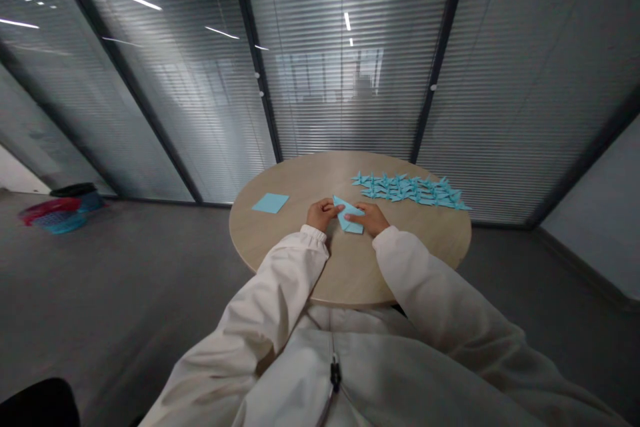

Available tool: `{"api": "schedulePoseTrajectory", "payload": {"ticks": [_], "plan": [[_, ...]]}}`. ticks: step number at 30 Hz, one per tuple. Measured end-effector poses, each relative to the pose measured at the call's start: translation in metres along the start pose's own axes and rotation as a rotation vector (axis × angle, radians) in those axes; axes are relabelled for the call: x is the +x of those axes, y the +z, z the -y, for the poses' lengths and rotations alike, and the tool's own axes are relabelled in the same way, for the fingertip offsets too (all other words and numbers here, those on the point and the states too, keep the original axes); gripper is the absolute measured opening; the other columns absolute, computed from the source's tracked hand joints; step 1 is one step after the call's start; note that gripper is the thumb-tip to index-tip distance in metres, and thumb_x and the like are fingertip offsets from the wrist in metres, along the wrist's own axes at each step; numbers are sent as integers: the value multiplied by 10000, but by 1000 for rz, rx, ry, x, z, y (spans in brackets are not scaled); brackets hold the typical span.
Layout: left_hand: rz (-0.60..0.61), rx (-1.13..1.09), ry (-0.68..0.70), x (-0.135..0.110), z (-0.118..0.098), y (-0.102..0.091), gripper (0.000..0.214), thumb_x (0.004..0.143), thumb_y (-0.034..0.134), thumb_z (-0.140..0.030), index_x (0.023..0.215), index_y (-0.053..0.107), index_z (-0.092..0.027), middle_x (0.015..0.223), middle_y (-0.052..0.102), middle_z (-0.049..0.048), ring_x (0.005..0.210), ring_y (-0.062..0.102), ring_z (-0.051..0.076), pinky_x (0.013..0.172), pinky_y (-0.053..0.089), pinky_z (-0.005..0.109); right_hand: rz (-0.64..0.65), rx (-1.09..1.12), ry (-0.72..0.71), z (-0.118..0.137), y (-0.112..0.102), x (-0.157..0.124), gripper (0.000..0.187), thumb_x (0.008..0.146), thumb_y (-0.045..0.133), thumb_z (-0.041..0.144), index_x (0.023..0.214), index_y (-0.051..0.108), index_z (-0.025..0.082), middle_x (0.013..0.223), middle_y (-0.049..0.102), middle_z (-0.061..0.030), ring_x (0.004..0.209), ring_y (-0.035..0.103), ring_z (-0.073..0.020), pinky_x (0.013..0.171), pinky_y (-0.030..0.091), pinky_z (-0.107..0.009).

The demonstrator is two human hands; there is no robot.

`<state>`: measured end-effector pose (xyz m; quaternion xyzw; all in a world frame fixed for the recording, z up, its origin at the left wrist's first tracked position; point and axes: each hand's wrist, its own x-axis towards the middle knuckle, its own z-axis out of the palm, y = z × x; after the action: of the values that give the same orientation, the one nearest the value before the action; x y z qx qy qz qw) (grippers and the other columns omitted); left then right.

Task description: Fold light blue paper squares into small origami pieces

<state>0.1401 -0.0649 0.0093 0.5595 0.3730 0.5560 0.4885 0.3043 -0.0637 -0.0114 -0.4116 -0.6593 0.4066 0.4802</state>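
Observation:
Between my two hands is a partly folded sheet of light blue origami paper (353,227), with a pointed corner rising at its upper left. My left hand (323,213) pinches its left edge between thumb and fingers. On the opposite side, my right hand (371,217) grips the paper, thumb across its face and fingers behind. A flat square stack or sheet of blue paper (271,203) lies to the left on the table. Several folded blue paper cranes (410,189) stand in close rows at the right rear.
The round wooden table (310,173) stands before a glass partition with blinds (345,113). On the floor at far left are a blue basket with a red liner (55,215) and a dark-rimmed bin (80,193). A black rounded object (40,403) shows at bottom left.

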Motion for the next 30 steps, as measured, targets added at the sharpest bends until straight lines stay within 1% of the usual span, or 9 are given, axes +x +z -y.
{"api": "schedulePoseTrajectory", "payload": {"ticks": [4, 7, 12, 17, 24, 30], "plan": [[-58, -25, -57, 0, -4, -1, 445, 440, 795, -434, 706, 676, -97, 590, 644, 22, 549, 577, 123, 566, 477, 242, 15, 31, 32, 3, 0, -1, 444, 502, 745, 442, 818, 626, 153, 715, 634, -12, 638, 572, -164, 570, 440, -264], [-108, -76, -90, 3, -3, -4, 482, 427, 795, -450, 746, 694, -103, 629, 661, 31, 578, 596, 134, 586, 498, 252, 51, 64, 50, 6, 2, -3, 460, 495, 747, 444, 824, 623, 148, 726, 632, -15, 655, 570, -168, 587, 442, -269], [-115, -170, -110, 6, 1, -8, 464, 449, 792, -437, 763, 697, -108, 762, 694, 69, 662, 627, 148, 631, 518, 256, 102, 76, 48, 9, 3, -6, 439, 508, 744, 433, 800, 617, 131, 694, 598, 0, 644, 536, -147, 575, 412, -245], [-128, -195, -122, 6, 3, -8, 441, 460, 793, -413, 760, 690, -106, 788, 698, 85, 675, 637, 161, 637, 527, 272, 119, 40, 36, 8, 2, -6, 413, 525, 731, 446, 748, 606, 122, 624, 549, 21, 579, 486, -120, 525, 363, -225], [-194, -233, -114, 5, 3, -6, 403, 446, 807, -366, 721, 690, -96, 735, 690, 77, 604, 616, 135, 584, 519, 256, 141, 23, 29, 9, 1, -6, 404, 538, 724, 442, 753, 601, 123, 631, 545, 23, 577, 480, -115, 523, 359, -219], [-257, -133, -103, 4, 0, -8, 415, 452, 790, -425, 661, 687, -82, 567, 637, 47, 463, 543, 95, 449, 462, 207, 121, -43, 15, 11, 3, -7, 403, 562, 703, 446, 792, 612, 128, 636, 552, 21, 582, 483, -122, 510, 365, -216]]}}
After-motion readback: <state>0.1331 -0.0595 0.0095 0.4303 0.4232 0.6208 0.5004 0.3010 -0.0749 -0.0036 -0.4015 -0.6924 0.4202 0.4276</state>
